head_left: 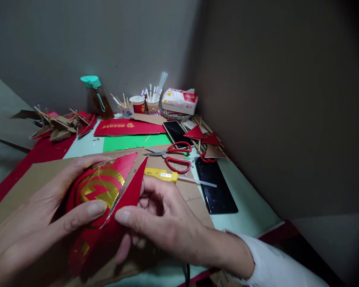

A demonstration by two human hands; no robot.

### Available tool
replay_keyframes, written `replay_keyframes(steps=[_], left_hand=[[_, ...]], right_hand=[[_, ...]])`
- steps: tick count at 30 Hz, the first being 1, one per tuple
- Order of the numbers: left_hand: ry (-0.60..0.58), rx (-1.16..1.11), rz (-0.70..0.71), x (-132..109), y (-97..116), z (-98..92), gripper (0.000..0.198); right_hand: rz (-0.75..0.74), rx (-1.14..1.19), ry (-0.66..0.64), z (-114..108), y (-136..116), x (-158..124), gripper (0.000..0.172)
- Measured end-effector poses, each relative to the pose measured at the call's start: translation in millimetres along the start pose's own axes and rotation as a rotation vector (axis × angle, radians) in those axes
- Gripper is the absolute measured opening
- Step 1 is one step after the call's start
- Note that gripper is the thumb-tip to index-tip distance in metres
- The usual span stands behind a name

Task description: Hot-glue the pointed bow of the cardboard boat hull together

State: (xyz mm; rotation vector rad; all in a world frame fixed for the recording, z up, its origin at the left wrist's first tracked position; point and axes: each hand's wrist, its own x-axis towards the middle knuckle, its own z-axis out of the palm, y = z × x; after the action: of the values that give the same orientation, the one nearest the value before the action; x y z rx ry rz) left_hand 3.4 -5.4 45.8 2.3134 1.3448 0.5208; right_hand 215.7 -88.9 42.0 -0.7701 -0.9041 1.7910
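Observation:
My left hand (74, 203) grips a folded red cardboard piece (98, 179) with a gold printed emblem, its thumb pressed on the front face. On the other side, my right hand (158, 215) pinches a red cardboard flap (131, 191) between thumb and fingers. A narrow gap with a rough torn edge runs between the piece and the flap; whether they are joined lower down is hidden. Just beyond my right hand lies a yellow glue gun (161, 174) with a clear stick jutting from it. Red-handled scissors (170, 153) lie partly spread behind it.
A cardboard sheet (44, 175) covers the near table. To the right are a black phone (217, 187), another phone (176, 132) and wooden sticks (211, 131) with red triangles. Behind stand a bottle (97, 97), cups (137, 105) and tissues (179, 101). Cardboard-and-stick pieces (62, 125) lie left.

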Motion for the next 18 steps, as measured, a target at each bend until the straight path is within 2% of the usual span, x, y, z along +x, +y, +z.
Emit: replay_keyframes(steps=[4,7,12,18], left_hand=[[0.1,0.013,0.016,6.5,15.0,0.9,0.081],[0.121,0.043,0.034,9.2,20.6,3.1,0.083],[0.125,0.084,0.047,2.0,15.5,6.0,0.081],[0.096,0.11,0.082,-5.8,2.9,6.5,0.062]], right_hand=[[0.01,0.072,-0.033,0.5,-3.2,1.3,0.04],[0.04,0.084,-0.004,-0.1,-2.5,1.4,0.04],[0.026,0.065,0.032,-0.8,1.7,0.8,0.038],[0.026,0.075,-0.007,-0.8,1.1,-2.1,0.029]])
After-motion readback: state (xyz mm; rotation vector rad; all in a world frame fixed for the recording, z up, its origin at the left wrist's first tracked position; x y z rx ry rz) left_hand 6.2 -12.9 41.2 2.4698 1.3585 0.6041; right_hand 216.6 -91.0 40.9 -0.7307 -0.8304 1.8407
